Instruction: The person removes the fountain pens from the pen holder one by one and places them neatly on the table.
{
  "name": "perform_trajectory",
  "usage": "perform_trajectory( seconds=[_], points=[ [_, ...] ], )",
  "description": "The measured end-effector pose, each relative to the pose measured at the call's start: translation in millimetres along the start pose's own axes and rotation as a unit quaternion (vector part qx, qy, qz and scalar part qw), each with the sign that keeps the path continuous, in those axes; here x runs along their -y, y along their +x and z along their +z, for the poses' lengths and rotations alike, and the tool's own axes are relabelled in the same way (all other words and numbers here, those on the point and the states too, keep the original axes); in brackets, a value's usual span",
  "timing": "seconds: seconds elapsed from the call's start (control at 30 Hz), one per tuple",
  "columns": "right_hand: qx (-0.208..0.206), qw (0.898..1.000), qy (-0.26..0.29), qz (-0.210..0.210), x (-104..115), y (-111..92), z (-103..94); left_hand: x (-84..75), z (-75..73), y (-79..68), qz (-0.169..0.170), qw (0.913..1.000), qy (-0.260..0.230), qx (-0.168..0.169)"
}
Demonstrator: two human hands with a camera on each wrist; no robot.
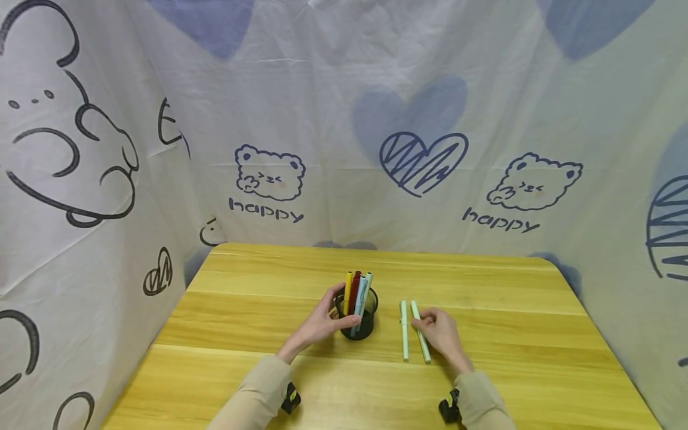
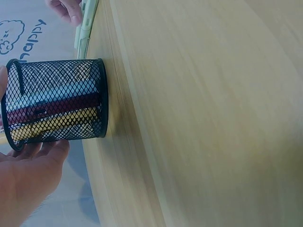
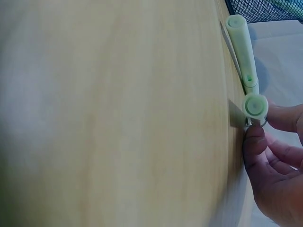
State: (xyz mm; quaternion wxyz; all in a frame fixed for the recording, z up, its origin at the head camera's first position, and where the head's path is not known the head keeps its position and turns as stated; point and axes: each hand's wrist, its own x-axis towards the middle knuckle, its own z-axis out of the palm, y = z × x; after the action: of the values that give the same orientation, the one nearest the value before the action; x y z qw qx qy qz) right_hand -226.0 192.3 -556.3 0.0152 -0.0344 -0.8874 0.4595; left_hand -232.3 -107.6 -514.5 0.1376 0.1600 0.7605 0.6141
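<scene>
A black mesh pen holder (image 1: pixel 368 327) stands upright on the table, with a yellow pen (image 1: pixel 347 292), a dark red pen (image 1: pixel 353 292), a light blue pen (image 1: pixel 359 304) and a pale green pen (image 1: pixel 368 282) in it. My left hand (image 1: pixel 317 325) grips the holder from its left side, thumb in front and fingers behind. To the right lie two pale green pens side by side. My right hand (image 1: pixel 442 335) pinches the right-hand pen (image 3: pixel 255 105) between thumb and fingers. The left-hand pen (image 3: pixel 242 45) lies beside it, untouched.
Beneath everything is a yellow wood-grain table (image 1: pixel 516 310). A white printed cloth (image 1: pixel 333 197) hangs behind it and along both sides. A black wrist camera (image 1: pixel 291 398) sits by the left cuff and another (image 1: pixel 449 406) by the right.
</scene>
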Motion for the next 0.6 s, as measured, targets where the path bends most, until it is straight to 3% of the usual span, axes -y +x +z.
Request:
perform_trajectory(
  seconds=[0.6],
  points=[
    [0.009, 1.000, -0.016, -0.003, 0.1, 1.0, -1.4, 0.8, -0.2, 0.7, 0.000, 1.0000, 0.000, 0.002]
  ],
)
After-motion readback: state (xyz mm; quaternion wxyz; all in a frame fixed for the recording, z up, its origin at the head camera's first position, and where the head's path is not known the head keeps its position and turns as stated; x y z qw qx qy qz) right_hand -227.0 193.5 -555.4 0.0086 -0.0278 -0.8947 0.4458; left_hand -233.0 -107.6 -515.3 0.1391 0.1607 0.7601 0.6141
